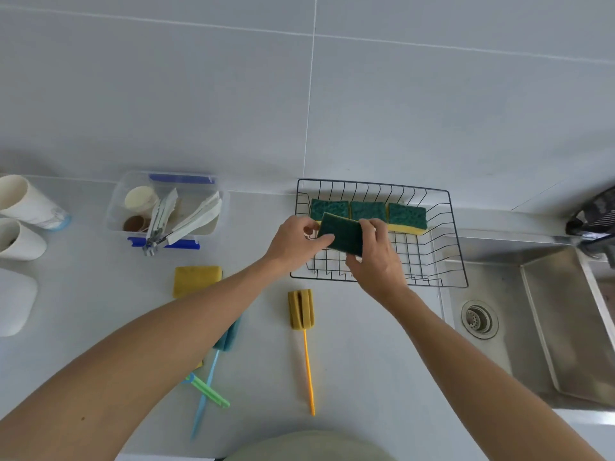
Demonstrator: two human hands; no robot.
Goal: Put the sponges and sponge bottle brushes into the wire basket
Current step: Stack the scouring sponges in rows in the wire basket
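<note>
A black wire basket (pixel 449 247) stands on the counter by the sink. Three green-and-yellow sponges (pixel 406 217) lie in a row along its far side. Over the basket's left part, my left hand (pixel 296 244) and my right hand (pixel 379 257) both hold a fourth green sponge (pixel 342 232), one at each end. A yellow sponge (pixel 196 280) lies on the counter to the left. A yellow sponge bottle brush (pixel 301 309) with an orange handle lies in front of the basket. A teal brush (pixel 229 337) with a blue handle is partly hidden under my left forearm.
A clear plastic box (pixel 116 207) with utensils and cups sits at the back left. White cups (pixel 23 201) stand at the far left. A steel sink (pixel 532 327) with a drain lies to the right. A green clip (pixel 209 392) lies near the blue handle.
</note>
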